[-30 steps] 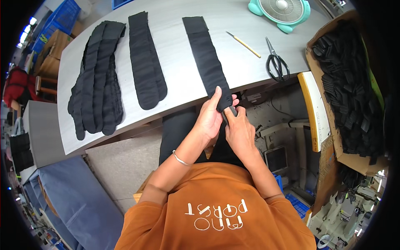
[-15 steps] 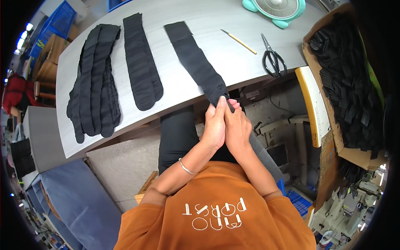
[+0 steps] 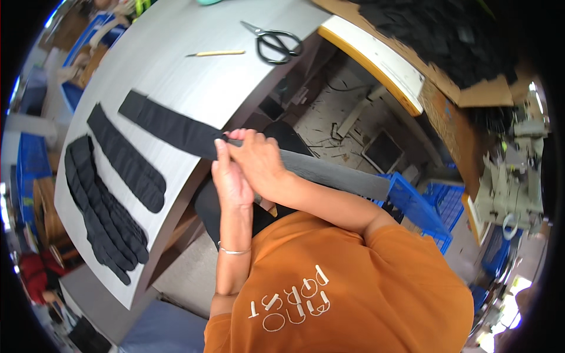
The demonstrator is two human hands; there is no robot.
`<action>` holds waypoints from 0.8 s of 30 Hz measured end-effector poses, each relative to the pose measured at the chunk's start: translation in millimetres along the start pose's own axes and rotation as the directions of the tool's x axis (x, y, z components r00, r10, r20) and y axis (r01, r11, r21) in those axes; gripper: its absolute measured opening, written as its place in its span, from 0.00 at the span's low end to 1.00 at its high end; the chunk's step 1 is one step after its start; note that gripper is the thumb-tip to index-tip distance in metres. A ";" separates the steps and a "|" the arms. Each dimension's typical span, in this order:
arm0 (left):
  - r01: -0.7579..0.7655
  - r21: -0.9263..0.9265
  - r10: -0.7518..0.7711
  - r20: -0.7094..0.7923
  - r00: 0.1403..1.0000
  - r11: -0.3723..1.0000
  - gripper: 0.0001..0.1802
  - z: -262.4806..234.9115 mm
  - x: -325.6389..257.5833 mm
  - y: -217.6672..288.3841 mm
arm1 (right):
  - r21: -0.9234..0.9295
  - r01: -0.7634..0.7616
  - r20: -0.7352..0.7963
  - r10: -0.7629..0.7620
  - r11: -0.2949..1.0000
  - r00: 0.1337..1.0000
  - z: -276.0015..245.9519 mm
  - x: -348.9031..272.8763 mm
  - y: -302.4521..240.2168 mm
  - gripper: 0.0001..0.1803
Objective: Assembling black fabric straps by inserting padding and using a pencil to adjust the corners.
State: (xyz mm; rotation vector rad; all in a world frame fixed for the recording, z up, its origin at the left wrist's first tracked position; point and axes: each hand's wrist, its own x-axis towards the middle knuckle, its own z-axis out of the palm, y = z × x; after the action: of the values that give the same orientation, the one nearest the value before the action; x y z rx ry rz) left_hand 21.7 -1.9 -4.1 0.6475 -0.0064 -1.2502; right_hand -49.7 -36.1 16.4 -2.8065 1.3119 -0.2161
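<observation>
A long black fabric strip [image 3: 170,130] lies across the table toward its front edge. Both my hands meet at its near end. My left hand [image 3: 234,183] pinches that end with the thumb on top. My right hand [image 3: 260,163] is closed over the same end, fingers curled against the left thumb. The exact fold between my fingertips is hidden. Left of this strip lies another black strip stack [image 3: 127,157] with a rounded end, and beyond it a thicker pile of overlapping black strips [image 3: 97,203].
On the grey table [image 3: 170,59] lie black-handled scissors [image 3: 278,48] and a thin pointed tool with a wooden handle [image 3: 219,53]. A cardboard box [image 3: 488,96] full of black pieces stands right, beside a yellow-edged white board [image 3: 376,56]. Blue baskets [image 3: 416,207] sit lower right.
The view has turned, so the table and everything on it appear shifted and tilted; the green fan is nearly out of view. Both hands keep hold of the strip's end.
</observation>
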 end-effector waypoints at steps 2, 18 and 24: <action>0.097 -0.011 -0.096 0.080 0.992 0.995 0.22 2.4 6.4 9.3 | 0.060 -0.006 -0.033 0.008 0.998 0.999 0.8 4.9 4.4 0.15; -0.107 0.082 0.119 -0.153 0.981 0.991 0.19 12.0 -3.0 -3.2 | 0.102 -0.007 0.078 -0.001 0.995 0.997 -21.2 -41.7 19.6 0.37; -0.050 0.099 0.059 -0.084 0.995 0.994 0.21 10.0 -23.1 -11.0 | 0.356 0.021 0.088 -0.056 0.934 0.995 3.2 -29.5 19.6 0.29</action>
State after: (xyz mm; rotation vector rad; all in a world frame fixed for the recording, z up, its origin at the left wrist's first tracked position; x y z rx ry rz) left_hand 0.7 12.1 6.9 0.7805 -0.0126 -1.1737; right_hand -82.9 -26.2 8.2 -2.5049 1.0727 -0.2823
